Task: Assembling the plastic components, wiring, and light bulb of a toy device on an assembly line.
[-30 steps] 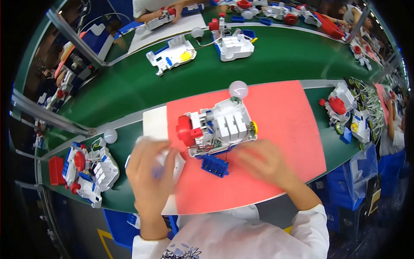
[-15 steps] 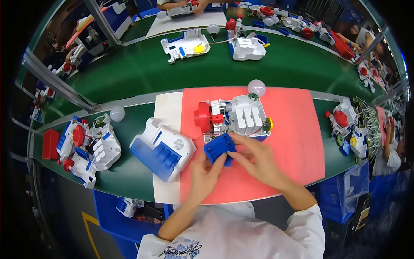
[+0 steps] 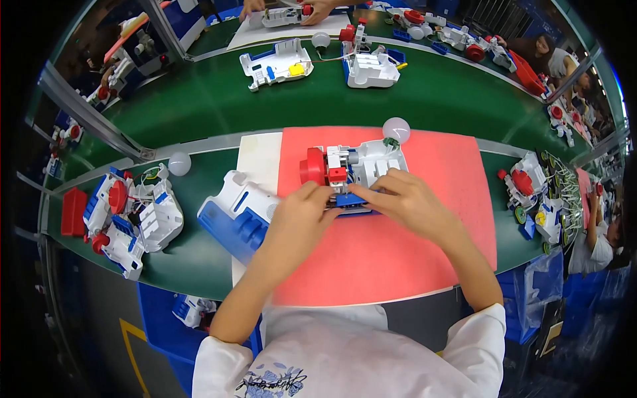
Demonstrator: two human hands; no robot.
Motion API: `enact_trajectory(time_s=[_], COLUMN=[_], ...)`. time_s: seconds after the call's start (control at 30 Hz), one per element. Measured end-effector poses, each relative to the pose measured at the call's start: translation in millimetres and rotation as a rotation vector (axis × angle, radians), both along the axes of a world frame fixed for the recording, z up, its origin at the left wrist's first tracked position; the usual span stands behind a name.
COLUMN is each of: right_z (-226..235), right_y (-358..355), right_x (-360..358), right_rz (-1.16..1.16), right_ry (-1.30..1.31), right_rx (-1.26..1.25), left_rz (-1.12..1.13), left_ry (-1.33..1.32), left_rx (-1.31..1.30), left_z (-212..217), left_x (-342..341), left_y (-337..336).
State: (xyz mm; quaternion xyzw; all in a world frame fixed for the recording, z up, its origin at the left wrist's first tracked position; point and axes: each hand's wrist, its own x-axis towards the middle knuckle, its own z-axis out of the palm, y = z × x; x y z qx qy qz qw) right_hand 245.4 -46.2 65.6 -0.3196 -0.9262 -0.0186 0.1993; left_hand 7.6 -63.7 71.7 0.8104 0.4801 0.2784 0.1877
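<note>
On the pink mat, a white housing half (image 3: 373, 171) lies with its inside up, showing a red round knob (image 3: 312, 167), a small motor and a bulb-like translucent ball (image 3: 396, 130). A blue plastic part (image 3: 350, 199) sits at the housing's near edge, mostly covered by my fingers. My left hand (image 3: 298, 215) grips its left end; my right hand (image 3: 413, 207) pinches it from the right, fingers over the housing's right side. Whether the part is seated in the housing is hidden. Left of my left forearm rests a white-and-blue shell (image 3: 232, 199).
Opened white-and-blue assemblies (image 3: 159, 215) lie at the left beside a red box (image 3: 73, 212). More parts (image 3: 527, 179) and wires are at the right. Across the frame rail, a green belt (image 3: 199, 103) carries another opened unit (image 3: 371, 71). A co-worker's hands (image 3: 318, 10) work beyond it.
Both hands have carried the blue part forward from in front of the housing to its near edge. The part has been turned, and its open side no longer shows.
</note>
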Motion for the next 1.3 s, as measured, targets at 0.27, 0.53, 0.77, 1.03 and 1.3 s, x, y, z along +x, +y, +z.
enact_trajectory(time_s=[0.27, 0.53, 0.77, 1.03, 1.3], right_z=[-6.9, -21.0, -16.9, 8.9, 7.8], right_y=[-4.4, -13.2, -10.3, -17.0, -14.4], right_x=[-6.7, -3.5, 4.1, 10.1, 17.1], right_rz=[0.001, -0.119, -0.128, -0.217, -0.172], right_ry=[0.114, 0.554, 0.608, 0.597, 0.505], right_rx=[-0.115, -0.267, -0.035, 0.078, 0.211], left_rz=[0.102, 0.109, 0.017, -0.110, -0.079], left_ry=[-0.122, -0.118, -0.034, 0.144, 0.361], left_rx=[-0.099, -0.084, 0.285, 0.193, 0.346], left_z=[-41.9, -38.3, -34.8, -43.4, -37.1], left_x=[-11.0, -8.7, 25.8, 46.9, 45.4], left_y=[-9.1, -7.0, -39.6, -12.1, -11.3])
